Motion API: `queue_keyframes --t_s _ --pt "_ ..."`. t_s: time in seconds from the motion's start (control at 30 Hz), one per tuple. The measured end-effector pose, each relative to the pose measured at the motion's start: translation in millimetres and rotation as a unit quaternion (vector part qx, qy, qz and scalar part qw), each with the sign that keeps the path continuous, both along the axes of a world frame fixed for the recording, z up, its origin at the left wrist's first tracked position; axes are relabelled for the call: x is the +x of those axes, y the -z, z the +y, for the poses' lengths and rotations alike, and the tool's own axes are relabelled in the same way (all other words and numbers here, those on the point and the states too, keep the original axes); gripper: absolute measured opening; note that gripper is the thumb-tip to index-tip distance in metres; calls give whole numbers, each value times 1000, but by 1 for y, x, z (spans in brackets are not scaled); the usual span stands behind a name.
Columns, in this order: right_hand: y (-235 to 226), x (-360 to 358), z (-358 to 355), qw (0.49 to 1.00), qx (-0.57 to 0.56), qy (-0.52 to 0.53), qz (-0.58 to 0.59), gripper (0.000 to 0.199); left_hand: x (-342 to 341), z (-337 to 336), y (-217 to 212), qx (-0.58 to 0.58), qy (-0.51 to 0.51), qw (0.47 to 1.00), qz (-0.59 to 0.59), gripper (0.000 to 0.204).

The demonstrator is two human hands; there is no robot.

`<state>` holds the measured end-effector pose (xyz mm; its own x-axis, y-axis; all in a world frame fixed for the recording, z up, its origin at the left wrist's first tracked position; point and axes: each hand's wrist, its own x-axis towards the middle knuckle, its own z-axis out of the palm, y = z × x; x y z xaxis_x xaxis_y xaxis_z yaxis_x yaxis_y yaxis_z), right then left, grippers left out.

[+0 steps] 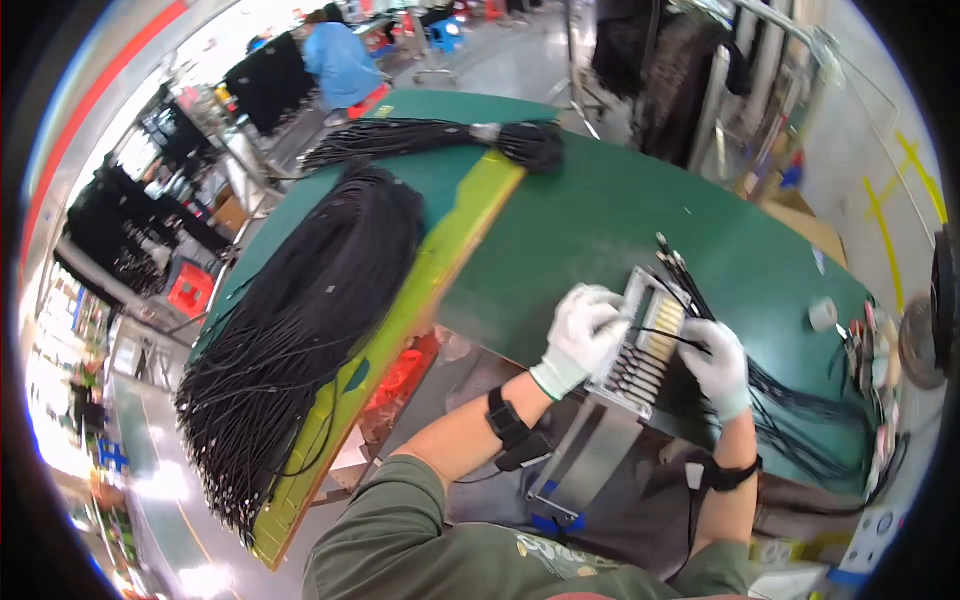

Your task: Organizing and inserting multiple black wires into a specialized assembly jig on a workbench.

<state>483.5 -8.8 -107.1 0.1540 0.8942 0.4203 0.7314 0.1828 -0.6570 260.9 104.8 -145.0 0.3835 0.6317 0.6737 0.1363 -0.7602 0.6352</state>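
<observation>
A metal fixture (590,450) stands at the table's near edge, with a row of pale slots and several cable ends lying side by side in it. Across its top runs a thin black cable (660,332) between my two white-gloved hands. My left hand (582,340), at the fixture's left side, pinches one end of this cable with bent fingers. On the other side, my right hand (718,372) is closed on the cable farther along. The exact fingertip contact is small and partly hidden. More black cables (800,410) trail over the table to the right of my right hand.
A big bundle of black cables (330,260) lies on a yellow-green board (450,235) at left. Another tied bundle (430,140) rests at the far edge of the green table (580,220). A white roll (823,315) sits at right. A person in blue (340,65) is far off.
</observation>
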Motion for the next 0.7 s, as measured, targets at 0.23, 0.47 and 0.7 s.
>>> queue_keyframes --t_s 0.23,0.47,0.7 --pt "-5 0 11 985 27 -15 -169 10 0 3 -6 -21 -54 996 60 17" --pt "4 11 5 973 -30 -1 -228 10 5 3 4 -8 -15 993 116 19" --pt "7 0 8 973 -18 -23 -231 10 2 -6 -5 -9 10 987 162 25"
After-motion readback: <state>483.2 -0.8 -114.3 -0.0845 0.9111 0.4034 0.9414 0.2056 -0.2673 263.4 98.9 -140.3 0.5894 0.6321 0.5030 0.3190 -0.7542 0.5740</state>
